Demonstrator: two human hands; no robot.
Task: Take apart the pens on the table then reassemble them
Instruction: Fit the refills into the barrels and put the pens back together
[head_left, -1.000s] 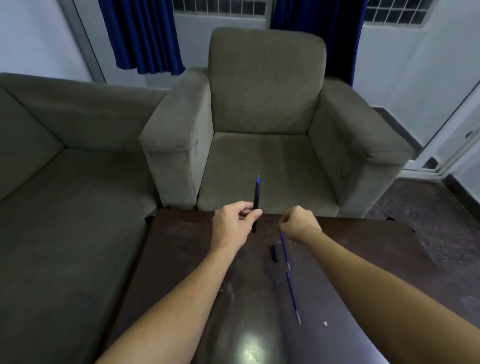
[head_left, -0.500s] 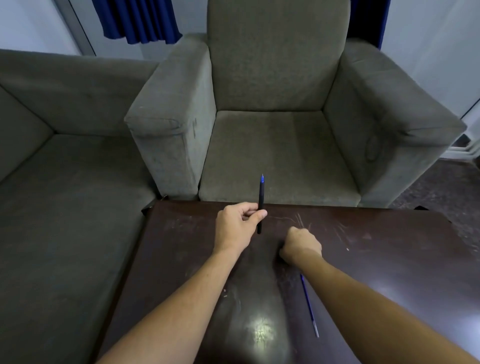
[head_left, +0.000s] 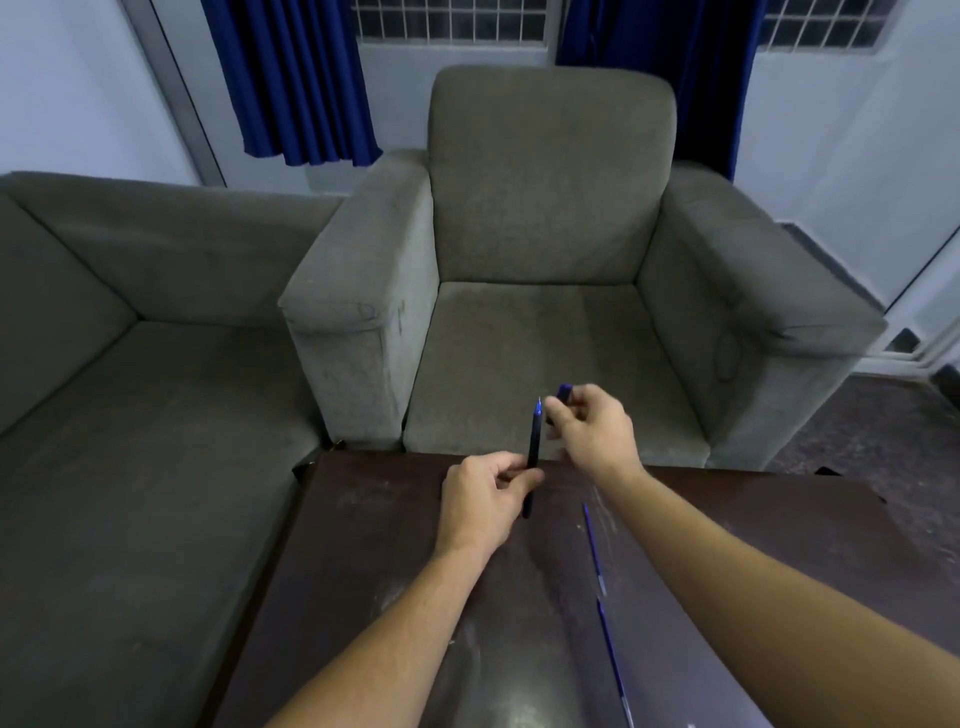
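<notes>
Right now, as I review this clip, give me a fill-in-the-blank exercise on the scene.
The left hand holds the pen with its tip pointing ____.
The right hand pinches a blue ____ near that tip.
____ refills lie on the table.
Missing: up; cap; two.

Dark scuffed table (head_left: 374, 545), far refill (head_left: 594, 548) & near refill (head_left: 614, 660) lying approx. end to end, prob. blue ink

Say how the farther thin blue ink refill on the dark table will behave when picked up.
The thin blue ink refill is very slender: probably light and bendy. Flat on the glossy dark table, it may roll if nudged.
</notes>
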